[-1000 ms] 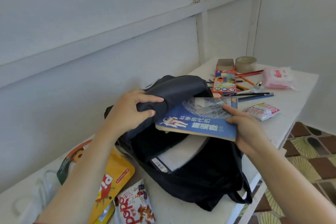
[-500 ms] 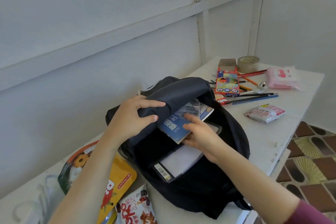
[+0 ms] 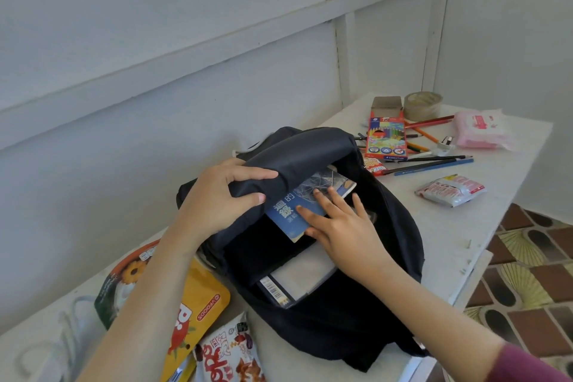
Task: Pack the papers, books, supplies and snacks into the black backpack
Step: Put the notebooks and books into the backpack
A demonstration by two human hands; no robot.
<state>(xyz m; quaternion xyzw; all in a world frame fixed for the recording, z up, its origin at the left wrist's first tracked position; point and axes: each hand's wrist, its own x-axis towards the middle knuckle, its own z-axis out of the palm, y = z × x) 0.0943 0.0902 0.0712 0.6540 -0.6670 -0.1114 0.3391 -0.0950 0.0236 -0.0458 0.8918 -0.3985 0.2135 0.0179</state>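
Two hands are busy at the black backpack (image 3: 356,313), which lies open at the centre of the white table (image 3: 449,232). Left hand (image 3: 217,198) clamps the bag's upper flap, fingers curled tight over the fabric, lifting the mouth wide. Right hand (image 3: 344,226) lies flat on the blue book (image 3: 310,198), fingers spread wide, pressing it (no real grip here). Book sits tilted, half under the flap, upper end toward one o'clock. Beneath it, at six o'clock, a white book (image 3: 297,279) with a barcode already rests inside. At seven o'clock of the bag, a yellow snack bag (image 3: 198,316) and a red-lettered snack packet (image 3: 229,353). At one o'clock, a coloured pencil box (image 3: 386,138) among loose pencils (image 3: 434,164), a tape roll (image 3: 423,105) beyond. At three o'clock, a small silver snack packet (image 3: 449,191).
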